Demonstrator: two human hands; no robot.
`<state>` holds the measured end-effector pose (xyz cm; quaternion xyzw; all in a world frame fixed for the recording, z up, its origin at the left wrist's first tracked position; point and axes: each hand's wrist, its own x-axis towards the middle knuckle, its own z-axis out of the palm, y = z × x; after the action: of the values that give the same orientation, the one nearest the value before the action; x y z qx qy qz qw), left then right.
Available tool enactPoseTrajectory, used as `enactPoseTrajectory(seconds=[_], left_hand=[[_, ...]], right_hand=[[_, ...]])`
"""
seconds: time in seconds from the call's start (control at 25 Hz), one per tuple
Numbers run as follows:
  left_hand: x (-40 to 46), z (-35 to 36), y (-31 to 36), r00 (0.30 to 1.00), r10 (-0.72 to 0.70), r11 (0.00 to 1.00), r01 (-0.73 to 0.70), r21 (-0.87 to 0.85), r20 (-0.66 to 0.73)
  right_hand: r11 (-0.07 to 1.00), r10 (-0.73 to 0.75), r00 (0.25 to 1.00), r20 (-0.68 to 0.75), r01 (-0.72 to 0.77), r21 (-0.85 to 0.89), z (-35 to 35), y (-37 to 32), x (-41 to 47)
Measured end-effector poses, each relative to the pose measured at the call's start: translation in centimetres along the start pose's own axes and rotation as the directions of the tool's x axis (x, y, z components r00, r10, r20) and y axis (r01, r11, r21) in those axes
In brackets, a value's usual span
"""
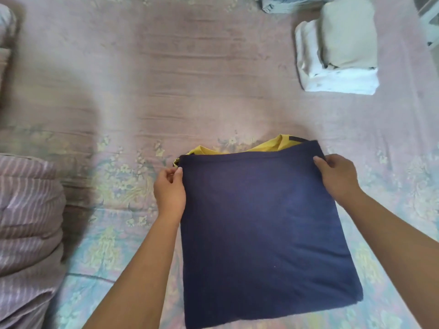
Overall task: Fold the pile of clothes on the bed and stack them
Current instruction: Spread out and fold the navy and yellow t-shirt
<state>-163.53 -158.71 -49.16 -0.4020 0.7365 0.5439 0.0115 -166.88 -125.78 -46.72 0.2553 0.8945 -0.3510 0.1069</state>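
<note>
We are pinching the navy shirt's point(261, 224) far corners, left hand point(169, 189) and right hand point(337, 176) each clamping fabric, so its edges line up squarely. The folded stack point(337, 55) is waiting well apart.

Navy blue shirt point(261, 229), plain, mustard-yellow collar and trim point(273, 147) peeking at far edge; bedsheet point(166, 79) dusty pink, faded floral print (pale green, cream blossoms) nearer front; quilt point(26, 210) mauve with thin white stripes; folded stack point(337, 55): beige on top, white beneath; bluish-grey cloth point(280, 2) behind
</note>
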Motion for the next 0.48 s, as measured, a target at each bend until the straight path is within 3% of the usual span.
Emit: enactPoseTrajectory(seconds=[0.08,0.2,0.24,0.28,0.32,0.36,0.4,0.44,0.48], left_hand=[[-0.2,0.2,0.1,0.991,0.114,0.993,-0.114,0.01,-0.067],[0.1,0.4,-0.1,0.995,0.052,0.998,-0.05,0.035,-0.08],[-0.3,0.5,0.0,0.994,0.059,0.994,-0.05,0.1,-0.088],[-1.0,0.6,0.1,0.978,0.171,0.953,-0.134,0.272,-0.12],[-2.1,1.0,0.0,0.925,0.367,0.836,-0.282,0.47,-0.1],[-3.6,1.6,-0.4,0.825,0.564,0.636,-0.468,0.614,0.045],[-5.2,2.4,-1.3,0.704,0.662,0.399,-0.622,0.674,0.257],[-6.5,3.0,-2.5,0.6,0.664,0.197,-0.716,0.67,0.446],[-7.0,3.4,-3.8,0.542,0.614,0.071,-0.762,0.644,0.573]], right_hand=[[0.995,-0.054,0.995,-0.085,0.06,0.073,0.0,-0.2,0.3],[0.994,-0.032,0.998,-0.048,0.037,0.1,0.4,-0.7,1.1],[0.999,-0.013,0.999,-0.047,0.015,0.046,0.7,-0.9,0.9],[0.998,-0.044,0.995,-0.088,0.039,-0.053,1.0,-1.1,0.1],[0.972,-0.169,0.978,-0.122,0.145,-0.183,1.6,-1.1,-1.1],[0.893,-0.368,0.924,-0.099,0.322,-0.314,2.4,-1.0,-2.6],[0.751,-0.565,0.825,-0.002,0.513,-0.416,3.3,-0.7,-4.1],[0.579,-0.683,0.714,0.153,0.657,-0.483,4.1,0.0,-5.0],[0.443,-0.694,0.646,0.319,0.732,-0.517,4.5,0.8,-5.2]])
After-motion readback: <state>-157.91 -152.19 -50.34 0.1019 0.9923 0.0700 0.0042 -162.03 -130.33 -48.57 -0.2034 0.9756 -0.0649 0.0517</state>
